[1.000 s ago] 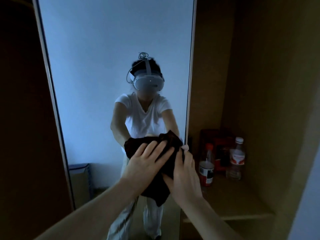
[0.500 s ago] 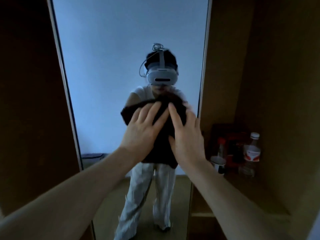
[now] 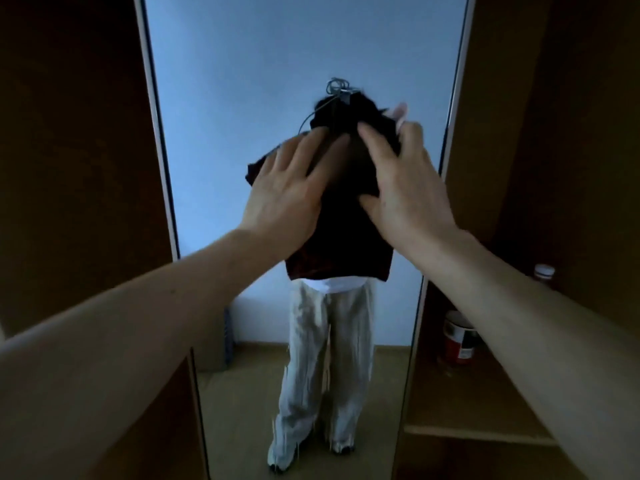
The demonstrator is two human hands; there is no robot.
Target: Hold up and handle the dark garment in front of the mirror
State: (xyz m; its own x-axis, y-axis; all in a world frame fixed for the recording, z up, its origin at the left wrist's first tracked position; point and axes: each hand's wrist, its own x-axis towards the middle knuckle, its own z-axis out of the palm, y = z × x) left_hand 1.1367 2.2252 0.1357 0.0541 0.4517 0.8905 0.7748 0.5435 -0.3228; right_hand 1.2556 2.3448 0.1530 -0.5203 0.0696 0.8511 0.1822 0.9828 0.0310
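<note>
**Two hands press a dark cloth flat against a tall mirror**

A dark cloth [image 3: 341, 216] is spread high on the glass of a tall mirror [image 3: 214, 98], at about the middle of its width. The left hand [image 3: 287, 192] lies on the cloth's left part with its fingers [image 3: 311, 143] straight and slightly spread, palm toward the glass. The right hand [image 3: 405, 181] lies on the cloth's right part, fingers likewise straight and a little apart, the thumb stretched out low across the fabric. Neither hand curls round the cloth; both press on it flat. The lower hem of the cloth hangs free below the wrists.

In the glass the person's reflection shows beneath the cloth: pale trousers [image 3: 325, 358] and light shoes on a wooden floor [image 3: 242, 410]. A looped cable [image 3: 336, 86] shows just above the cloth's top edge.

The mirror's pale frame [image 3: 156, 116] runs close on both sides of the hands. The right hand's outer fingers lie near the right frame edge; the left hand has more bare glass beside it. Left of the mirror stands a dark wooden panel [image 3: 69, 168].

To the right is an open wooden recess with a shelf [image 3: 467, 403]. On it stands a red and white jar [image 3: 459, 341], partly hidden by the right forearm, and behind the arm the white cap of a bottle [image 3: 543, 271] shows. The right forearm passes just above these things. Above the cloth the glass is open up to the picture's edge.
</note>
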